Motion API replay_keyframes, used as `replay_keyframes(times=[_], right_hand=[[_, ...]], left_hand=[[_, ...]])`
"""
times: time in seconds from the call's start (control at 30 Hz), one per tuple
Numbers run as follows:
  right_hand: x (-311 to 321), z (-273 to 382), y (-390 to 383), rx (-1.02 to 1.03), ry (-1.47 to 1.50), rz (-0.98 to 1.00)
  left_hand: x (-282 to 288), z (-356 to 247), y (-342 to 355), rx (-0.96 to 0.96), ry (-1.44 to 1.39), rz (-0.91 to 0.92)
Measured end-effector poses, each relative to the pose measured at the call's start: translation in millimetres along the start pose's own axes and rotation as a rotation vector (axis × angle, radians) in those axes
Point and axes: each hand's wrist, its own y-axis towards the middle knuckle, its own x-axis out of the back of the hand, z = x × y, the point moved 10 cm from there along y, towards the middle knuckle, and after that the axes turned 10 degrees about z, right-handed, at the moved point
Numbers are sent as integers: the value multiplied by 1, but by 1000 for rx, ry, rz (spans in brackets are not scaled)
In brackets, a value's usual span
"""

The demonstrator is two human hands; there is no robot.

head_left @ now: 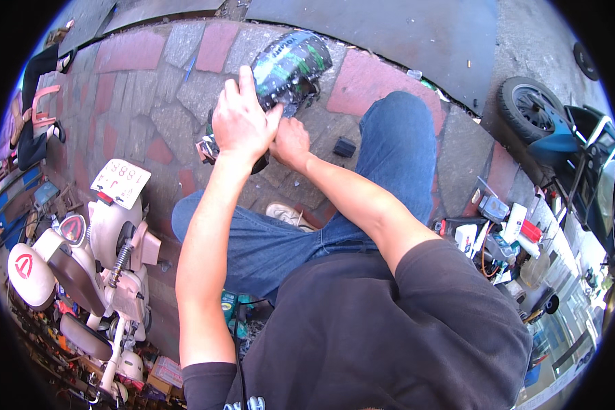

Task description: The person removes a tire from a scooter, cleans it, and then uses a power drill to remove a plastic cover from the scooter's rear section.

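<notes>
Fingers (247, 82) of left hand (242, 124) extended, thumb spread, at near edge of dark, green-marked rounded shell (290, 63) over stone paving (174, 121). Right hand (292, 145) curled close by; its grip, cannot tell. Small black block (344, 147) near right knee (398, 113).

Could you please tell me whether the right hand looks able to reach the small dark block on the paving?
Probably yes: the right hand is close to the small dark block, and only paving shows between them.
</notes>
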Motion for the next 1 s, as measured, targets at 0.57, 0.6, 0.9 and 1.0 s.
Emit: replay_keyframes(times=[0.57, 0.6, 0.9, 1.0], right_hand=[[-38, -1, 107, 15, -783, 15], [-48, -18, 122, -50, -667, 24], [-43, -37, 115, 211, -112, -425], [3, -22, 66, 310, 176, -493]], left_hand=[[-4, -5, 23, 89, 35, 20], [-4, -7, 22, 93, 27, 20], [-9, -20, 6, 74, 27, 3], [-8, -17, 4, 77, 59, -24]])
